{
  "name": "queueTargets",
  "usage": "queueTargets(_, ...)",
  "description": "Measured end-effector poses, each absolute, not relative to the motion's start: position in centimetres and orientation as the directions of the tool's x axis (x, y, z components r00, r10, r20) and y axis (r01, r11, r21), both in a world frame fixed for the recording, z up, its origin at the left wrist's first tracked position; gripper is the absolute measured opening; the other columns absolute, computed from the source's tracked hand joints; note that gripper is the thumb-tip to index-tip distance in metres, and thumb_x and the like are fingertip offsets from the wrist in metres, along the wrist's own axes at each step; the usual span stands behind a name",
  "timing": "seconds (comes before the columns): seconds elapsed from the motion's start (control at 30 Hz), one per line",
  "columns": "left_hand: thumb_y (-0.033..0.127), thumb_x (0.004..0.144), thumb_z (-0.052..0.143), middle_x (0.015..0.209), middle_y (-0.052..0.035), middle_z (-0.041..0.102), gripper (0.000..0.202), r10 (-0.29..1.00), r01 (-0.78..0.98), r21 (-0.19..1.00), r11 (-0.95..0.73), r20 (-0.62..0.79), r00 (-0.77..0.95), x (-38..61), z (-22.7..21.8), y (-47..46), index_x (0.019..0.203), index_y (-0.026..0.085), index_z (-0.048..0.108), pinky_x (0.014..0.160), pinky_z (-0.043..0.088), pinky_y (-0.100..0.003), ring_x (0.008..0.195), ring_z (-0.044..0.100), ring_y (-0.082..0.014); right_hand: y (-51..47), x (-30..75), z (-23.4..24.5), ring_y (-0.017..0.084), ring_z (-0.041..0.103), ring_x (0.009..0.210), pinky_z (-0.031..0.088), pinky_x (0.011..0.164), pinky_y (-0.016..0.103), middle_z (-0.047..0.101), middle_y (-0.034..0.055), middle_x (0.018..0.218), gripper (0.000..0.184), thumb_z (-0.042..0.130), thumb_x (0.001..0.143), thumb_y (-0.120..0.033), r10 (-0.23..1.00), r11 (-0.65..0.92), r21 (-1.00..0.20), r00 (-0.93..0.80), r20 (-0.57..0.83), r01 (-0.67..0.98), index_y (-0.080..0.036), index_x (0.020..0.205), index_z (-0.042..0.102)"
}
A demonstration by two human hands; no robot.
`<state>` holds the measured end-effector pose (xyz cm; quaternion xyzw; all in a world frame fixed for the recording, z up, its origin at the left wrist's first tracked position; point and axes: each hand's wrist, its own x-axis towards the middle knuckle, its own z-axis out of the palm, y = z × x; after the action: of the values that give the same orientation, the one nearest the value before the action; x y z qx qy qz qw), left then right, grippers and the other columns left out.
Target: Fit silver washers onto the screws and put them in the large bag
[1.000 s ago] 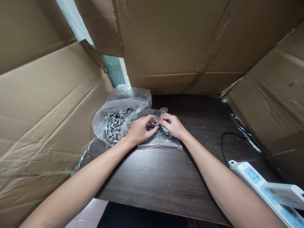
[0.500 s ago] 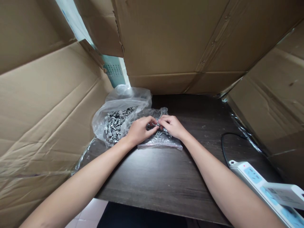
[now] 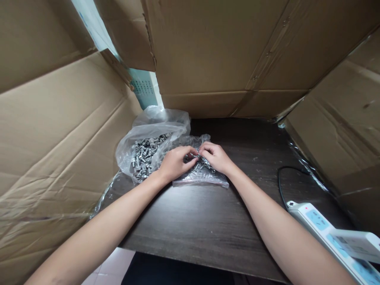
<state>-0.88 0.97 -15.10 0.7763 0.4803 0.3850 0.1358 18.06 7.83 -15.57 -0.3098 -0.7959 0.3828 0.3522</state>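
Observation:
My left hand point(image 3: 177, 162) and my right hand point(image 3: 216, 158) meet fingertip to fingertip over a flat clear plastic bag point(image 3: 202, 183). Both pinch a small shiny bolt point(image 3: 198, 155), mostly covered by the fingers. More small metal fasteners point(image 3: 204, 165) lie on or in the flat bag beneath my hands; I cannot tell which. To the left, beside my left hand, a bigger clear plastic bag point(image 3: 124, 152) gapes wide, filled with a heap of silver bolts point(image 3: 145, 153).
The dark wooden table point(image 3: 184, 221) has cardboard walls point(image 3: 208, 47) at the back and on both sides. A white power strip point(image 3: 314, 221) with a black cable point(image 3: 279, 180) lies at the front right. A white device point(image 3: 356, 241) sits over the strip.
My fingertips have shifted slightly around the small bolt, the right ones tilting a little upward. The bags and bolts stay where they were.

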Motion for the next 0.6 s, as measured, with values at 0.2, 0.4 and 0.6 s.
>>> queueTargets(0.2,0.019,0.088,0.071,0.092,-0.0011,0.074,0.012,0.864,0.66,0.585,-0.472,0.455,0.214,-0.8,-14.98,0.86,0.099,0.02,0.067,0.078,0.051,-0.031,0.084,0.069,-0.0184,7.91,18.14,-15.59,0.018,0.058,0.079,0.042,0.072,0.031,0.061,0.0036,0.082,0.013,0.055,0.082,-0.023,0.76,0.526,-0.817,-0.561,0.327,0.237,-0.019,0.072,0.062)
queueTargets(0.4,0.017,0.088,0.071,0.093,-0.0009,0.074,0.013,0.864,0.677,0.569,-0.468,0.455,0.214,-0.84,-15.07,0.89,0.1,0.02,0.067,0.076,0.051,-0.03,0.085,0.069,-0.0187,7.87,18.23,-15.53,0.017,0.055,0.076,0.041,0.068,0.03,0.061,0.0036,0.083,0.007,0.057,0.078,-0.019,0.755,0.536,-0.805,-0.572,0.321,0.256,-0.018,0.075,0.063)
queueTargets(0.6,0.018,0.088,0.07,0.094,-0.0015,0.075,0.011,0.86,0.67,0.57,-0.476,0.463,0.216,-0.9,-15.12,0.94,0.099,0.02,0.068,0.077,0.052,-0.03,0.085,0.07,-0.0187,7.81,18.22,-15.46,0.016,0.053,0.072,0.04,0.066,0.029,0.061,0.0034,0.082,0.006,0.059,0.079,-0.021,0.752,0.545,-0.791,-0.578,0.317,0.276,-0.018,0.076,0.064)
